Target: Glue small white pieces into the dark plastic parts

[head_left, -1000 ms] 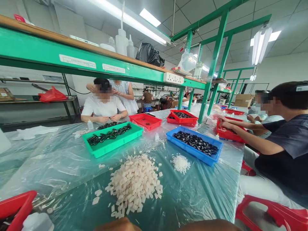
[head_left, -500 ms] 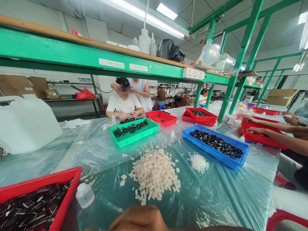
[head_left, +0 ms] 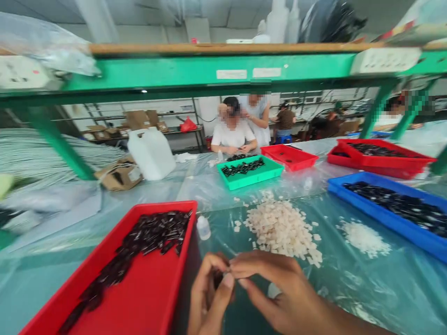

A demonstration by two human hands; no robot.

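My left hand [head_left: 208,295] and my right hand [head_left: 275,291] meet low in the middle of the view, fingertips pinched together. Between them a small dark part [head_left: 219,278] shows in the left fingers. Whether the right fingers grip it too is unclear. A red tray [head_left: 115,298] with several black parts lies just left of my hands. A pile of small white pieces [head_left: 281,226] sits right behind them, with a small white bottle [head_left: 203,227] beside the tray.
A blue tray [head_left: 391,218] of black parts stands at right, a smaller white heap [head_left: 363,238] before it. A green tray [head_left: 249,177], two red trays [head_left: 289,158] and a white jug [head_left: 151,153] lie farther back. Seated people work across the plastic-covered table; a green shelf [head_left: 209,70] runs overhead.
The view has swung left and down. Both my hands have come up into view and pinched together on a dark part; the red tray now lies close at left.
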